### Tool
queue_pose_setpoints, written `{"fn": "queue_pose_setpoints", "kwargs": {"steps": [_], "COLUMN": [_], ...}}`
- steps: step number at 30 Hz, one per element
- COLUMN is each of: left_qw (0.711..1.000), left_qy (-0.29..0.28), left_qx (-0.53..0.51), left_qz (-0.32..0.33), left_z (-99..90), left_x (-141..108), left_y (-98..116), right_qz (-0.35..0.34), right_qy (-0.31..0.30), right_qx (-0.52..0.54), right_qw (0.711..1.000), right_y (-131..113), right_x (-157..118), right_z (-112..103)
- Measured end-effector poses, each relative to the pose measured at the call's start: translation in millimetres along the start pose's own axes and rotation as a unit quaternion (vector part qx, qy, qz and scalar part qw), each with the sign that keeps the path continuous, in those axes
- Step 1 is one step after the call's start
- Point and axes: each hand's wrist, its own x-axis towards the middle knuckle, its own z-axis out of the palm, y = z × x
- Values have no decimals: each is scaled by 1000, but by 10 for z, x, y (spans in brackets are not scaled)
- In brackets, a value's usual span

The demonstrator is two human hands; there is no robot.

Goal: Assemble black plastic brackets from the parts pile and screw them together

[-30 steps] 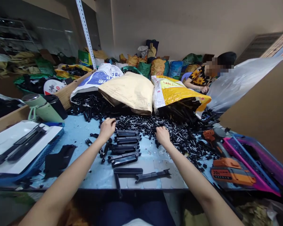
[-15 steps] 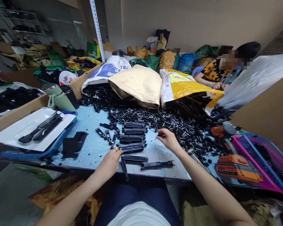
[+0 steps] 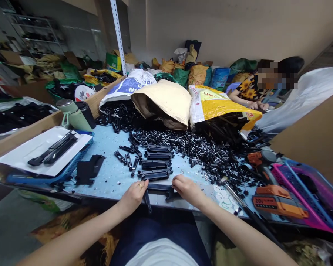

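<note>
Two bare hands near the edge of a blue-topped table (image 3: 107,147): left hand (image 3: 135,193) with fingers closed at the left end of a long black plastic bar (image 3: 160,188), right hand (image 3: 189,190) pinched at the right end, contents of both pinches too small to tell. Probably fitting a pin there; calls for lining up and steadying. Just beyond, stacked black plastic arms (image 3: 154,164); farther, heaped black-headed silver pins (image 3: 194,147) before a cream sack (image 3: 166,98).

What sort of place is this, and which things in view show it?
Probably a small assembly workshop: loose black parts heaped on a blue table, an orange power tool, and sacks near the back wall.
</note>
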Motion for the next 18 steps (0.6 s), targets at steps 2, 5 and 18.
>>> {"fn": "queue_pose_setpoints", "kwargs": {"steps": [2,5,18], "left_qw": [1000,999,989], "left_qy": [-9,4,-16], "left_qx": [9,46,-144], "left_qz": [5,-21,-22], "left_z": [-32,-108,7], "left_x": [-1,4,515], "left_y": [-10,24,548], "right_qz": [-25,-46,48], "right_qy": [-7,3,70], "right_qx": [-16,17,57], "right_qw": [1000,999,995], "right_y": [-8,13,28], "right_x": [-34,-165,-482], "right_z": [52,110,-168]}}
